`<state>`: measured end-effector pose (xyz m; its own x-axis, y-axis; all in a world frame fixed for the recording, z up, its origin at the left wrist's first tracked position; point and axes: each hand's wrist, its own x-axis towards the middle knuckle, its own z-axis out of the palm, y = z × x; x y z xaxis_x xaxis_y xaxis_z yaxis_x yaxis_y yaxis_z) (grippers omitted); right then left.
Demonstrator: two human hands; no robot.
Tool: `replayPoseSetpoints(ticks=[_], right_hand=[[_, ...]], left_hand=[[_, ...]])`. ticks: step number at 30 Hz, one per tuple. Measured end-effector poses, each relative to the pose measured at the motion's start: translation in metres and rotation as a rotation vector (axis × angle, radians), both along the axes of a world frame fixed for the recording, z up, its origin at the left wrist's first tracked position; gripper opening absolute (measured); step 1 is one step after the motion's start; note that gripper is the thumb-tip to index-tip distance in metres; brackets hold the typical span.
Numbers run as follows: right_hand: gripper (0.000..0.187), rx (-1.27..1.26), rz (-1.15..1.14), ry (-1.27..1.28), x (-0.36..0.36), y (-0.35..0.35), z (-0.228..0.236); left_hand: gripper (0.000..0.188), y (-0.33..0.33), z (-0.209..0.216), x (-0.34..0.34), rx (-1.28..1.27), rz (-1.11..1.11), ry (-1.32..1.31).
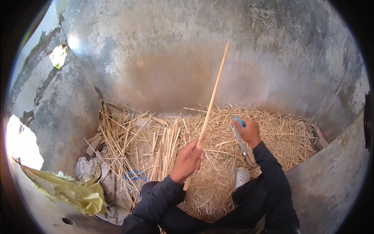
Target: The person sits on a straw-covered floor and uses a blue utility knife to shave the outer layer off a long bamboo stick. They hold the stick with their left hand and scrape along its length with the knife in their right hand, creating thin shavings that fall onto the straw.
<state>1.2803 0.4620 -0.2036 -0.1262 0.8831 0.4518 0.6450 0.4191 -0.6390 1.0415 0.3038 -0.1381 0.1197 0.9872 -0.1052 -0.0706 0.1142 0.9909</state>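
My left hand (187,162) is closed round a long, pale bamboo strip (215,89), which slants up and to the right in front of the wall. The strip's lower end sticks out below my fist, near my knee. Off to the right, my right hand (248,130) is closed on a small blue-handled tool (239,121); its working end is too blurred to make out. The hand is apart from the strip. Just below it, a knife (240,144) with a long metal blade and a curved brown handle lies on the shavings.
Shavings (280,134) cover the floor around my shoe (242,177). Several cut strips (168,150) lie left of centre, beside a loose heap of thin sticks (117,144). A yellowish sack (74,193) lies at the left. Concrete walls (163,50) enclose the space.
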Motion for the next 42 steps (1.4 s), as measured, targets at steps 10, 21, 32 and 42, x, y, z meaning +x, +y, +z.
replayPoseSetpoints(ticks=[10,21,32,42], right_hand=[[0.064,0.03,0.221,-0.337,-0.037,-0.02,0.002],[0.071,0.018,0.071,-0.375,-0.016,0.034,-0.026],[0.071,-0.058,0.128,-0.372,-0.028,0.033,-0.028],[0.069,0.354,0.289,-0.342,-0.049,0.011,-0.02]], left_hand=[[0.042,0.057,-0.063,0.019,-0.01,0.026,0.02],[0.043,0.057,-0.066,0.009,0.142,-0.092,0.314],[0.044,0.041,-0.061,-0.004,0.045,-0.133,0.321],[0.045,0.038,-0.061,0.001,0.186,-0.051,0.337]])
